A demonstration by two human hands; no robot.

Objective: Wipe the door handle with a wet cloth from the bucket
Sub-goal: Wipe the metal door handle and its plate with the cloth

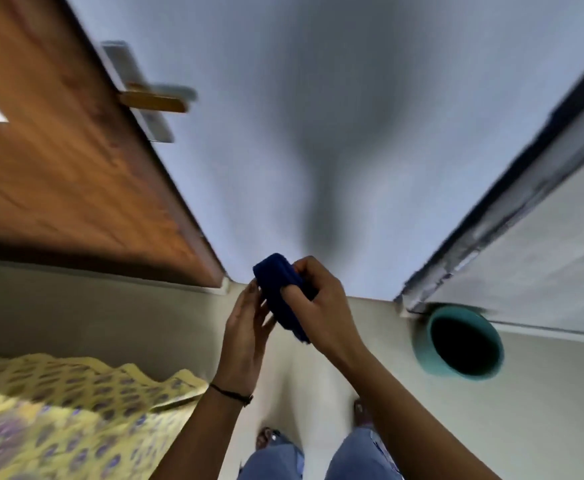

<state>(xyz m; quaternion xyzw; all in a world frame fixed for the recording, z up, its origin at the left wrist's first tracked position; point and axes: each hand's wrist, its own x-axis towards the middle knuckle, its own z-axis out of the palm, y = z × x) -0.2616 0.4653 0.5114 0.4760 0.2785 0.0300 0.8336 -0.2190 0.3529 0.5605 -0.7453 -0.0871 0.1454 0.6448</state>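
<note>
A dark blue cloth (278, 289) is bunched between both hands at the centre of the head view. My right hand (321, 303) grips it from the right, thumb and fingers wrapped around it. My left hand (247, 327) touches its left side with the fingers partly spread. The door handle (157, 98), brass and silver on a silver plate, sticks out from the edge of the brown wooden door (58, 161) at upper left, well above the hands. The teal bucket (456, 341) stands on the floor to the right, its inside dark.
A pale wall (318, 116) fills the middle. A grey frame with a dark edge (512, 209) runs along the right. Yellow patterned fabric (58, 410) lies at lower left. My legs in jeans and my feet are at the bottom on a light floor.
</note>
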